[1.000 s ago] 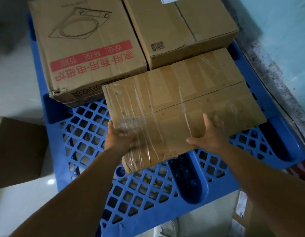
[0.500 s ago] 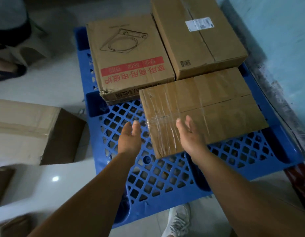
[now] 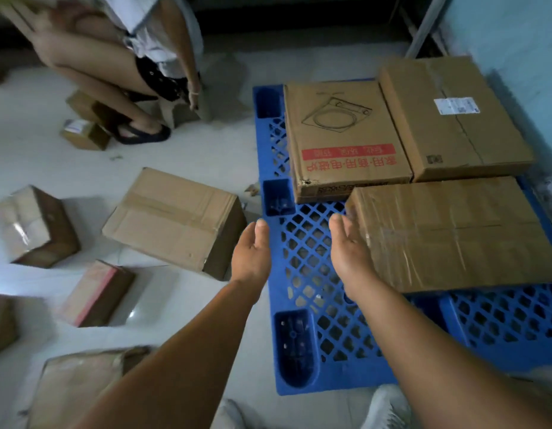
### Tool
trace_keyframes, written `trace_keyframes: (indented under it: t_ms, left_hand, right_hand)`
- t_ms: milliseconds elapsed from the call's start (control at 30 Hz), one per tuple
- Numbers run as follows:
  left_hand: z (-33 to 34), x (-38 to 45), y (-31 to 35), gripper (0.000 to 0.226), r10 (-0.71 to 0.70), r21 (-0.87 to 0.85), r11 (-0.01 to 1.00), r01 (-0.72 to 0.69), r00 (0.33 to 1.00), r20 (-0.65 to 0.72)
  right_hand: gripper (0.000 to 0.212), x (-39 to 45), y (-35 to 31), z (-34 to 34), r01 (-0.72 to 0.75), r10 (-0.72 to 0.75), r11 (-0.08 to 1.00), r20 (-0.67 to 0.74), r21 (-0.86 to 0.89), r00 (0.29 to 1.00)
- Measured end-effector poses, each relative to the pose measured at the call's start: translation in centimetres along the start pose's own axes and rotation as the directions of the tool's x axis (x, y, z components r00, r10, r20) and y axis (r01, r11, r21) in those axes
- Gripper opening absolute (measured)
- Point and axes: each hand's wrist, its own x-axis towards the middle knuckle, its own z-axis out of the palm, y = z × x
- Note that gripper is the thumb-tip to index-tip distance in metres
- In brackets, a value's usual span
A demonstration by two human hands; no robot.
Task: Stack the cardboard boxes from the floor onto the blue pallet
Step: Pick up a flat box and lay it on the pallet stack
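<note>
Head view: left hand (image 3: pixel 251 253) and right hand (image 3: pixel 349 252), a second ago pressed on the taped box (image 3: pixel 454 233), now hover empty with fingers straight. That box lies on the blue pallet (image 3: pixel 308 274); the large floor box (image 3: pixel 175 221) looks next.

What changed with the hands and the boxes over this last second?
Both hands let go of the taped box, left lying on the blue pallet, and drew back open: left hand and right hand now hold nothing. The printed box and labelled box stayed put.
</note>
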Motion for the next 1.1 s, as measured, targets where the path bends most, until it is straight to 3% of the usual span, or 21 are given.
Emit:
trace_keyframes:
  t_ms: [533,800,1100]
  left_hand:
    - [-21.9,2.5,-0.5,0.061,-0.051,-0.06,0.997,0.042,0.986,-0.16]
    - [-26.0,5.4,-0.3,0.059,-0.074,-0.06,0.996,0.063,0.976,-0.203]
    - [-27.6,12.7,1.9,0.055,-0.102,0.118,0.985,0.127,0.974,-0.201]
  right_hand:
    - [0.062,-5.5,-6.9,18.8,0.033,-0.025,0.996,0.098,-0.087,0.995]
    - [0.063,-3.6,-8.4,23.3,0.029,-0.018,0.995,0.115,-0.1,0.993]
    - [0.063,3.4,-9.5,25.6,-0.112,0.115,0.993,0.076,-0.047,0.99]
